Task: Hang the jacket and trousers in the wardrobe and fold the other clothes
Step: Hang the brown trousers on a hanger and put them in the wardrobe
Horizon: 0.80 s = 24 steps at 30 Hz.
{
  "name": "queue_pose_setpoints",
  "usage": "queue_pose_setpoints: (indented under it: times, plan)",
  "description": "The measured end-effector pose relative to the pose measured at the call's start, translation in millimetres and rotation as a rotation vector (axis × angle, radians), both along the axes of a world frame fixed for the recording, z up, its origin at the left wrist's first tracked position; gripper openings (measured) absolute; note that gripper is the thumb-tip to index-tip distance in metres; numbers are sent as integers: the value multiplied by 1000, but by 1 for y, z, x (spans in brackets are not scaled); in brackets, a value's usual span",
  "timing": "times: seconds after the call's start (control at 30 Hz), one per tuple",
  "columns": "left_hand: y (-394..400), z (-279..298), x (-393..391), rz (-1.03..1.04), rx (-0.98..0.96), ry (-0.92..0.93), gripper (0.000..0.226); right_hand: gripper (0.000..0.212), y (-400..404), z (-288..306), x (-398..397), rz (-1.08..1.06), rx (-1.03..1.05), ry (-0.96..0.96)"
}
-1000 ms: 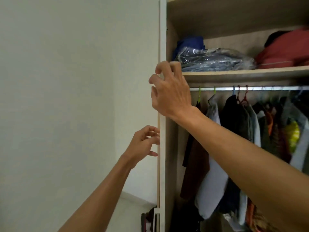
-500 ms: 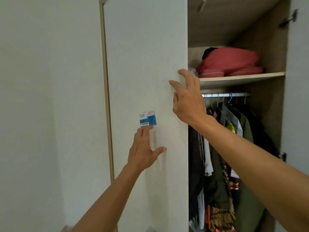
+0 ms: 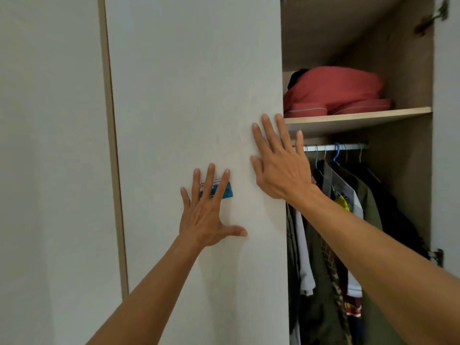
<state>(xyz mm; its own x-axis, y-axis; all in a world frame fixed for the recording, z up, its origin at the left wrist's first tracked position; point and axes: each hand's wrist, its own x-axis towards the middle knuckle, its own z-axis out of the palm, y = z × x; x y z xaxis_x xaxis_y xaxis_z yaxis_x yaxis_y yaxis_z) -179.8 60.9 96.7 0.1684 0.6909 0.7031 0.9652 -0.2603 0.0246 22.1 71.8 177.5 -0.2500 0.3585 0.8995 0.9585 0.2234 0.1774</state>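
both palms flat on the left door point(image 3: 194, 95), folks. left hand point(image 3: 207, 215) spread wide, fingers straight and apart, fingertips lying across a blue sticker point(image 3: 225, 190); nothing gripped. right hand point(image 3: 280, 168) just up and to the right of it, fingers straight too, pressing near the door's free edge, its outer fingers past the edge. neither hand holds a garment.

right of the right hand the wardrobe point(image 3: 403, 70) stands open on that side: a shelf point(image 3: 361, 118) just above fingertip level with a red bundle point(image 3: 333, 90) on it, a rail point(image 3: 333, 147) just beyond the fingers, and hung clothes point(image 3: 348, 232) packed below the wrist. the right door point(image 3: 446, 145) is swung wide.

which hanging pieces are the jacket and trousers, i can't tell. my read: hanging looks done and this is closing up, with the right door left to shut. no clothes for folding are in view, so that part can't be judged.
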Motion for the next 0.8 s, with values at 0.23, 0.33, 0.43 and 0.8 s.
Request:
queue_pose_setpoints:
  times: [0.23, 0.33, 0.43, 0.8]
  plan:
    - [38, -4, 9, 67, 1, 18, 142, 73, 51, -2, 4, -5, -41, 14]
    - [46, -5, 10, 86, 5, 21, 142, 72, 63, -3, 4, 2, -59, 29]
    - [53, -6, 12, 105, 6, 29, 141, 72, 72, -4, 5, 6, -65, 34]
    - [57, -4, 13, 135, 0, 41, 138, 72, 71, 1, 5, -31, -155, 9]
